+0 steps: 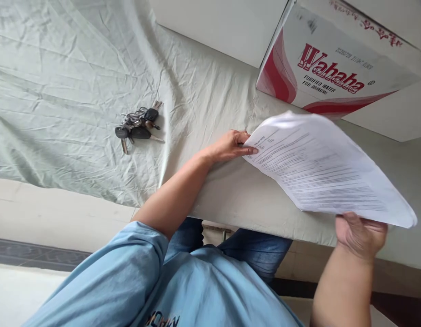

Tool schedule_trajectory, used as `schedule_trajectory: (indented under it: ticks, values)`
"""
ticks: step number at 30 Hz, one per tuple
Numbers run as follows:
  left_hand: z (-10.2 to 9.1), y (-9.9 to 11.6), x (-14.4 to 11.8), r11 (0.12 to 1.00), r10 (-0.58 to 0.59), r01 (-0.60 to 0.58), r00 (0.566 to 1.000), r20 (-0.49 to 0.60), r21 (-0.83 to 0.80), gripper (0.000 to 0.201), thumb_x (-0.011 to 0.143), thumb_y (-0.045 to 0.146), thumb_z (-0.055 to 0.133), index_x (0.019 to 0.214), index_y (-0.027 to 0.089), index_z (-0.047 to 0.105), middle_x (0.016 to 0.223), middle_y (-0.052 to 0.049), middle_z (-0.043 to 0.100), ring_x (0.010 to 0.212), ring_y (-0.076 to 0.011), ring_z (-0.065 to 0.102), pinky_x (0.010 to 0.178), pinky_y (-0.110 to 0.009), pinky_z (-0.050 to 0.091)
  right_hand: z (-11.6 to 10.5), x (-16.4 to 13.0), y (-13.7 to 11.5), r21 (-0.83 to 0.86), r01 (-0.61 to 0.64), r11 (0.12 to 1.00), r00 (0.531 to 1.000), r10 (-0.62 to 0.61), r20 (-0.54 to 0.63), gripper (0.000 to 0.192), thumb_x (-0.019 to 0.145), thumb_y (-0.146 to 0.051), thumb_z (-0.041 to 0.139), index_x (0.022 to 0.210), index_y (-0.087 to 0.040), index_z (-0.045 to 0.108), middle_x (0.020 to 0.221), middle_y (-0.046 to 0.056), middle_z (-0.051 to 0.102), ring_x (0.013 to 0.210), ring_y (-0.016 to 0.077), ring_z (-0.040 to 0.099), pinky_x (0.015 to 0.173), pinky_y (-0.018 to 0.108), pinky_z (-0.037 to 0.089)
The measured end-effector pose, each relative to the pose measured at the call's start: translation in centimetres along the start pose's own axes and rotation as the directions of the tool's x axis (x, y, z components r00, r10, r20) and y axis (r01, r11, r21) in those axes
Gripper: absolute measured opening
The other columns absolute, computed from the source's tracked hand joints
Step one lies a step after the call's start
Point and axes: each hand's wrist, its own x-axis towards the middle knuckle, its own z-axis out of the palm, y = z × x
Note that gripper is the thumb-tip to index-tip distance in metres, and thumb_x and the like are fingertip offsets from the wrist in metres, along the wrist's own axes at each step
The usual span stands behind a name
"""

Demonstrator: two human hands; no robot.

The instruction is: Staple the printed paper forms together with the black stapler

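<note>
A stack of printed paper sheets (319, 168) is held above the cloth-covered table, bowed along its length. My left hand (233, 146) pinches its left edge, with the thumb on the printed face and the fingers behind. At the near right edge, my right hand (360, 234) grips the sheets with the thumb in front; its other fingers are partly hidden by the paper. Lines of small text cover the top sheet, too fine to read. The far edges of the sheets look slightly fanned and blurred.
A bunch of keys (138, 126) lies on the pale green tablecloth (60, 91) to the left. A red and white Wahaha water carton (333, 68) stands behind the paper, beside a plain white box or panel (224, 27). The table's front edge runs just before my lap.
</note>
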Motion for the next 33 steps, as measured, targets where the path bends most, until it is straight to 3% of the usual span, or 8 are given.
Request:
schedule_trajectory:
  ticks: [5,10,13,17,20,24,27,33]
  values:
    - [0.3,-0.1,-0.2,0.993,0.008,-0.017,0.997,0.082,0.113,0.031,0.103,0.051,0.083,0.104,0.020,0.084,0.118,-0.012,0.084,0.119,-0.0290,0.078,0.112,-0.045,0.060,1.0,-0.5,2.7,-0.097,-0.119,0.988,0.991,0.123,0.042,0.096,0.064,-0.045,0.116,0.153,-0.035,0.079,0.165,0.009,0.077,0.170,0.0424,0.060,0.139,0.078,0.052]
    - [0.8,0.1,-0.1,0.996,-0.075,0.074,0.997,0.021,0.043,0.044,0.109,0.062,0.073,0.106,0.020,0.083,0.111,-0.011,0.087,0.104,-0.0255,0.079,0.101,-0.041,0.062,1.5,-0.6,3.4,-0.154,-0.069,0.986,0.998,0.070,0.001,0.082,0.073,-0.052,0.112,0.147,-0.033,0.083,0.163,0.008,0.080,0.165,0.0389,0.067,0.145,0.073,0.047]
    - [0.7,0.4,0.1,0.988,-0.115,0.108,0.991,-0.069,-0.109,0.056,0.103,0.076,0.079,0.100,0.020,0.081,0.097,-0.007,0.082,0.090,-0.0212,0.074,0.087,-0.036,0.059,2.2,-2.9,3.1,-0.090,-0.203,0.975,0.979,0.199,-0.046,0.076,0.073,-0.054,0.112,0.141,-0.031,0.087,0.153,0.008,0.086,0.154,0.0372,0.077,0.146,0.070,0.047]
    - [0.3,0.6,0.2,0.980,-0.126,0.102,0.983,-0.137,-0.171,0.068,0.090,0.083,0.090,0.081,0.019,0.070,0.071,0.001,0.057,0.068,-0.0123,0.049,0.065,-0.032,0.041,2.1,-8.1,3.0,-0.067,-0.499,0.864,0.862,0.503,0.069,0.071,0.078,-0.057,0.109,0.141,-0.033,0.088,0.131,0.007,0.093,0.123,0.0340,0.090,0.127,0.062,0.068]
    - [-0.2,0.8,0.1,0.980,-0.123,0.103,0.986,-0.109,-0.172,0.070,0.088,0.083,0.092,0.077,0.018,0.070,0.071,0.002,0.056,0.069,-0.0112,0.046,0.065,-0.030,0.039,0.0,-10.1,3.3,-0.141,-0.585,0.799,0.766,0.601,0.229,0.054,0.086,-0.062,0.103,0.129,-0.032,0.092,0.113,0.010,0.095,0.109,0.0365,0.092,0.109,0.061,0.078]
    - [-0.6,1.3,-0.1,0.977,-0.160,0.158,0.987,0.002,-0.146,0.066,0.089,0.079,0.093,0.088,0.014,0.080,0.082,-0.004,0.074,0.077,-0.0144,0.062,0.074,-0.030,0.051,-3.6,-8.1,3.2,-0.073,-0.520,0.851,0.832,0.524,0.181,0.053,0.098,-0.065,0.092,0.137,-0.030,0.088,0.128,0.014,0.094,0.133,0.0398,0.088,0.124,0.066,0.068]
    - [-0.5,1.5,-0.2,0.979,-0.142,0.158,0.982,0.121,-0.126,0.060,0.092,0.073,0.091,0.091,0.014,0.083,0.084,-0.005,0.076,0.079,-0.0158,0.065,0.075,-0.030,0.052,-4.5,-4.9,2.8,-0.072,-0.482,0.873,0.857,0.487,0.169,0.065,0.096,-0.069,0.093,0.146,-0.029,0.082,0.129,0.017,0.092,0.129,0.0400,0.089,0.120,0.065,0.069]
    - [0.0,1.7,-0.2,0.994,-0.110,0.111,0.962,0.249,0.008,0.041,0.101,0.054,0.078,0.085,0.016,0.081,0.076,-0.001,0.071,0.072,-0.0141,0.060,0.070,-0.030,0.046,0.5,-1.0,3.3,-0.141,-0.344,0.928,0.896,0.369,0.245,0.074,0.085,-0.069,0.104,0.142,-0.028,0.081,0.115,0.010,0.093,0.107,0.0306,0.090,0.100,0.048,0.074]
